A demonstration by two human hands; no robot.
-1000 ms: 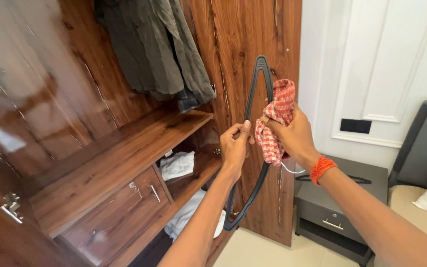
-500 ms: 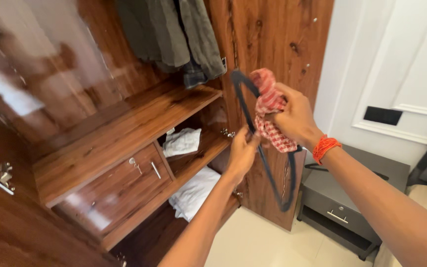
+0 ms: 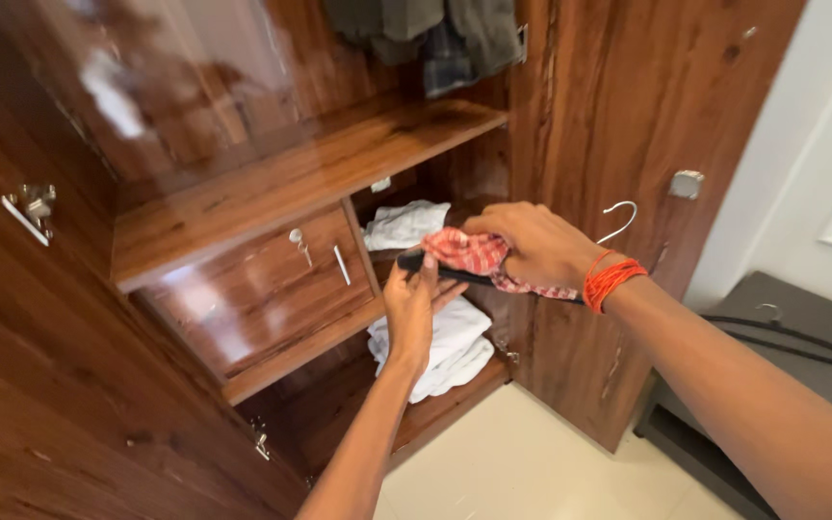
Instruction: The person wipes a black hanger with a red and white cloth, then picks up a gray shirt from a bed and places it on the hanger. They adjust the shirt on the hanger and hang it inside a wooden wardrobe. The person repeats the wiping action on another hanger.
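Both my hands grip: left hand (image 3: pixel 412 306) pinches the black plastic hanger (image 3: pixel 435 271), right hand (image 3: pixel 530 243) at its 3 o'clock bunches the red-checked cloth (image 3: pixel 469 254), which could slide off

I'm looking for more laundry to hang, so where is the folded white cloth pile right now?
In the head view, the white cloth pile lies on the wardrobe's lowest shelf, centre frame, directly below the left hand.

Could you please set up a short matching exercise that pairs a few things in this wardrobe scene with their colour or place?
Things:
1. hanger
2. checked cloth
3. thread band
4. folded laundry

Descriptions:
A. white, on the lower shelf
B. orange, round the right wrist
C. black, in the left hand
D. red and white, under the right hand

Pairs: 1-C, 2-D, 3-B, 4-A
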